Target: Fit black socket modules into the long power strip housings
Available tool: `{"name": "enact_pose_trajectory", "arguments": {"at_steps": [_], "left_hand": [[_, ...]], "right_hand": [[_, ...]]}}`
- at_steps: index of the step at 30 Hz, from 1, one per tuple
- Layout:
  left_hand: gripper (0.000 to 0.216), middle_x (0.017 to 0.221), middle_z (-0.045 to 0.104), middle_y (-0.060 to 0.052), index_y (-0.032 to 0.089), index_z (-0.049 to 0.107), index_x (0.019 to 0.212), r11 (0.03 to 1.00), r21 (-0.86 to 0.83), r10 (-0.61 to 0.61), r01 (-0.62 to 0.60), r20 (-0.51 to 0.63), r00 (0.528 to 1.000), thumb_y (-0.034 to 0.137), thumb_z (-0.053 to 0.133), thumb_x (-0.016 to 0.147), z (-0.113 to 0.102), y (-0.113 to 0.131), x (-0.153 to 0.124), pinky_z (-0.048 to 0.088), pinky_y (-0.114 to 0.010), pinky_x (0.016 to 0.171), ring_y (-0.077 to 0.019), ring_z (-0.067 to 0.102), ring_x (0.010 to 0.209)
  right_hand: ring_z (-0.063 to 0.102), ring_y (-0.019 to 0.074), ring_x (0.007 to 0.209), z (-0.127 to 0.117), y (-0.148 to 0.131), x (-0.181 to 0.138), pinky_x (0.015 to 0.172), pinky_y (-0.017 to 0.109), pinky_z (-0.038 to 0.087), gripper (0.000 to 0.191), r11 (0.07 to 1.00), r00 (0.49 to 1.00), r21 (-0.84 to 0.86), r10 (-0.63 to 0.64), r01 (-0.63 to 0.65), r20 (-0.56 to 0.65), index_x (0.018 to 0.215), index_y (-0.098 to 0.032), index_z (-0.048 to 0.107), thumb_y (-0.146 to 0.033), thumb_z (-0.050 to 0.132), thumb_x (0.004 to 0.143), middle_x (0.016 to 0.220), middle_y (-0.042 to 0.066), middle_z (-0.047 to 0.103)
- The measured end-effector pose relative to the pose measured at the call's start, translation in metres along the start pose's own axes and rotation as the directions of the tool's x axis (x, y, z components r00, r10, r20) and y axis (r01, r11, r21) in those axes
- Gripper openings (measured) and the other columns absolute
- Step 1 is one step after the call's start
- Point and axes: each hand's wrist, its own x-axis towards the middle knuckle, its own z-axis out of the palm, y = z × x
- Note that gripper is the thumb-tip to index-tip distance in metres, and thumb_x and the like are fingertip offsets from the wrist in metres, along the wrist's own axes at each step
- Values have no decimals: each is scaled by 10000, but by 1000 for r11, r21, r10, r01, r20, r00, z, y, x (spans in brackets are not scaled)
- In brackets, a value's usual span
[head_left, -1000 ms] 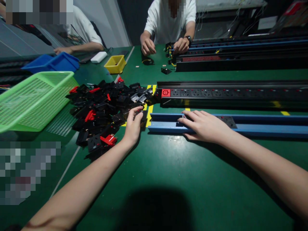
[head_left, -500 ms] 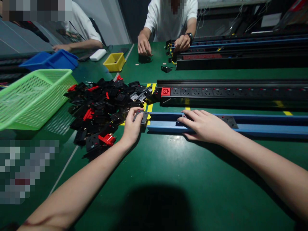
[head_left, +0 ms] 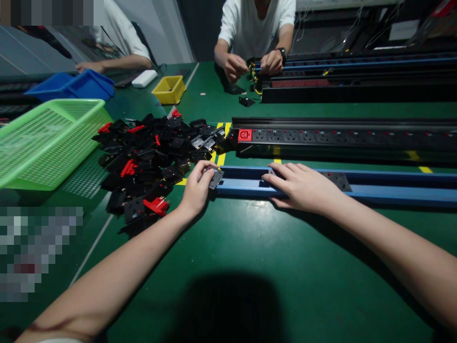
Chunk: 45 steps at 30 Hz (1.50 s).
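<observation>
My left hand (head_left: pixel 195 189) is closed on a black socket module (head_left: pixel 215 177), held at the open left end of a long blue channel (head_left: pixel 374 187) that lies across the green table. My right hand (head_left: pixel 303 186) rests flat on that channel with fingers stretched out, just left of a black socket module (head_left: pixel 337 180) seated in it. A heap of black and red socket modules (head_left: pixel 150 157) lies on the table to the left of my left hand.
A green mesh basket (head_left: pixel 46 143) stands at the left, blue bins (head_left: pixel 71 85) and a yellow tray (head_left: pixel 169 89) behind it. A black power strip with a red end socket (head_left: pixel 321 138) lies beyond the channel. A person in white (head_left: pixel 255 33) works opposite; another person's arm (head_left: pixel 114 64) rests at far left.
My left hand has lifted a socket module off the heap's edge and brought it right to the channel's end. My right hand has stayed put. The person opposite brought both hands together.
</observation>
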Motion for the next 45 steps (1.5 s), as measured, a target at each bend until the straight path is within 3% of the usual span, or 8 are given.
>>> {"name": "enact_pose_trajectory", "arguments": {"at_steps": [16, 23, 35, 38, 41, 45], "left_hand": [[349, 1063, 692, -48, 208, 673, 1071, 994, 106, 34, -32, -10, 999, 406, 407, 961, 0, -5, 1, 455, -328, 883, -217, 616, 978], [301, 1124, 683, -51, 215, 662, 1070, 990, 131, 58, -54, -22, 998, 378, 435, 958, 0, -5, 2, 442, -347, 963, -220, 606, 1054], [312, 1061, 631, -58, 214, 557, 1124, 954, 295, 96, -54, -127, 987, 435, 377, 997, 0, -2, -10, 457, -325, 863, -198, 595, 970], [328, 1064, 626, -66, 207, 536, 1129, 945, 325, 61, -26, -96, 994, 463, 378, 997, 1, -1, -12, 456, -337, 870, -201, 595, 968], [320, 1051, 626, -58, 211, 539, 1125, 948, 316, 45, -21, -70, 997, 463, 397, 988, 1, -2, -10, 456, -333, 862, -200, 593, 957], [259, 975, 649, -32, 218, 620, 970, 989, 145, 22, -1, -142, 990, 378, 417, 959, -1, -4, -4, 463, -312, 836, -195, 598, 932]], "right_hand": [[598, 318, 1045, 1, 0, 0, 832, 389, 436, 465, 1000, 1000, 1, -2, 2, -8, 1299, -177, 541, -443, 549, 917, 1338, 198, 554], [601, 322, 1055, 0, -1, -1, 838, 391, 441, 464, 1000, 1000, -6, -2, 2, 6, 1305, -179, 532, -443, 541, 924, 1346, 199, 546], [604, 326, 1057, 1, -1, 0, 836, 397, 447, 469, 1000, 1000, 12, 2, -2, -7, 1298, -174, 543, -440, 560, 912, 1332, 203, 557], [605, 328, 1056, 1, -1, -1, 834, 398, 448, 466, 1000, 1000, 11, 4, -4, -5, 1298, -173, 545, -438, 556, 915, 1337, 204, 554], [607, 331, 1056, 0, -1, -1, 833, 400, 453, 468, 1000, 1000, 9, 6, -6, 0, 1300, -172, 543, -441, 552, 918, 1341, 205, 550], [603, 337, 1069, 0, -1, -1, 839, 404, 455, 467, 1000, 1000, 8, 6, -6, -1, 1300, -172, 544, -434, 559, 914, 1341, 205, 551]]}}
